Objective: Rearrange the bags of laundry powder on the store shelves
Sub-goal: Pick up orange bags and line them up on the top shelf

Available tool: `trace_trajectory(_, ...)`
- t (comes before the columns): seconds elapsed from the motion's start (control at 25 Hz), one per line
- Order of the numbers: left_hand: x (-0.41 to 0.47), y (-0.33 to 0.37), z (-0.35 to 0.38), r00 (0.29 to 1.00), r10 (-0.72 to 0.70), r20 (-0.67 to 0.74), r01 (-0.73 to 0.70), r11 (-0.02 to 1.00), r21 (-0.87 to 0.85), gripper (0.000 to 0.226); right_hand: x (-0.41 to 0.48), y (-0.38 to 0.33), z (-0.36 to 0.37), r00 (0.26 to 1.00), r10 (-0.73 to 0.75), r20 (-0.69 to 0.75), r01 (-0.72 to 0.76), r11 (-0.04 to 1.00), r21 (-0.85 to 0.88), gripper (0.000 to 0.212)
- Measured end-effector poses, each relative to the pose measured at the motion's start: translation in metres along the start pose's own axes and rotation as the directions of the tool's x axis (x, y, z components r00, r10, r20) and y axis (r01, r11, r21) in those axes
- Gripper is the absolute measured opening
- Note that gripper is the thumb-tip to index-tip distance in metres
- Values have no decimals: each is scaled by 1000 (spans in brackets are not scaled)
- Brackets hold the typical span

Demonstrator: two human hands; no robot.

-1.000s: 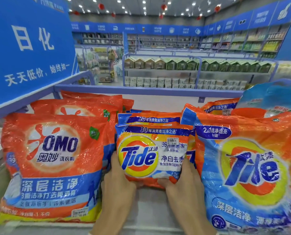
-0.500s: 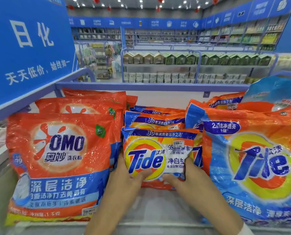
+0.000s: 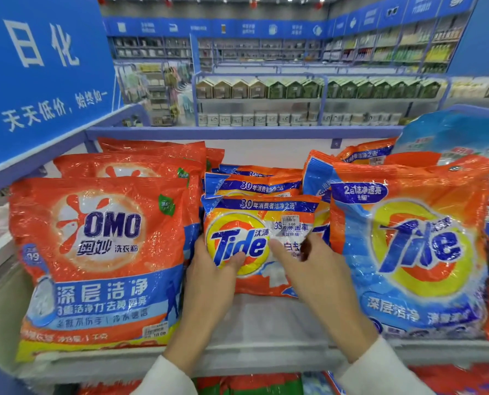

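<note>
A small orange Tide bag [image 3: 254, 223] stands upright in the middle of the shelf, in front of more small Tide bags [image 3: 252, 185]. My left hand [image 3: 209, 277] grips its lower left side, thumb across the logo. My right hand [image 3: 309, 269] holds its lower right side, thumb on the front and fingers behind the bag. A large orange OMO bag [image 3: 100, 258] stands to the left, with more OMO bags [image 3: 129, 163] behind it. A large Tide bag [image 3: 414, 252] stands to the right.
The grey shelf floor [image 3: 266, 326] shows bare in front of the small bag. A blue sign [image 3: 43, 69] hangs at upper left. A blue bag [image 3: 460, 135] sits at the back right. More bags [image 3: 252, 384] lie on the shelf below. Other aisles fill the background.
Both hands have slid higher up the small Tide bag's sides, thumbs now on its front. The bag has been pushed back and stands more upright. My view moved closer.
</note>
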State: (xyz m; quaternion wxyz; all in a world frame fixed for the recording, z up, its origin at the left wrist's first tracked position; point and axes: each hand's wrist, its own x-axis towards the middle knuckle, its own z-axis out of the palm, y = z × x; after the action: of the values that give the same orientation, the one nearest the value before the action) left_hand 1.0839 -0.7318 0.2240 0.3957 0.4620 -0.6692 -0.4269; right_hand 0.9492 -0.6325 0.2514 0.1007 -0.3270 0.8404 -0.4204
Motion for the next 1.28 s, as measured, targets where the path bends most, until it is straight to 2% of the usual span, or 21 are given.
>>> trace_trajectory(0.12,-18,6,5,986,164,-40,-147,949,280,86,-11,2,22,979,-87,-184,42,971,-236,71)
trace_trajectory(0.2,-34,3,2,920,391,-3,-335,791,512,86,-13,11,23,946,-204,-251,142,959,-245,67)
trace_trajectory(0.24,-37,0,2,875,479,70,-429,700,571,86,-13,15,20,908,-301,-290,245,946,-214,60)
trace_trajectory(0.28,-38,-4,3,846,507,165,-495,632,596,90,-14,21,20,856,-414,-310,362,908,-212,54)
trace_trajectory(0.32,-38,-9,5,838,484,254,-527,592,610,99,-18,23,24,808,-519,-278,459,851,-255,53)
trace_trajectory(0.4,-32,-19,6,832,439,340,-549,557,623,114,-24,25,35,768,-636,-75,572,735,-364,62)
trace_trajectory(0.52,-19,-31,0,821,458,340,-552,488,676,123,-14,32,41,778,-612,140,605,673,-425,75)
trace_trajectory(0.64,-12,-34,-6,836,474,277,-510,482,712,132,-8,33,35,811,-561,168,566,680,-467,81)
trace_trajectory(0.72,-11,-34,-6,838,455,300,-514,477,713,132,-8,29,32,828,-528,189,549,694,-466,79)
trace_trajectory(0.8,-13,-30,-7,842,434,322,-524,513,680,130,-12,25,28,834,-521,182,542,712,-447,77)
trace_trajectory(0.88,-20,-19,-11,844,418,337,-534,591,604,117,-19,24,21,834,-539,118,537,745,-397,74)
trace_trajectory(1.0,-33,-11,-18,864,397,309,-503,693,517,84,-33,25,16,855,-512,77,508,800,-320,67)
trace_trajectory(1.2,-56,0,-21,908,312,279,-414,770,486,62,-64,29,-12,910,-410,58,411,879,-243,53)
trace_trajectory(1.28,-70,9,-19,897,332,292,-435,783,445,59,-83,43,-37,940,-340,-2,334,923,-190,51)
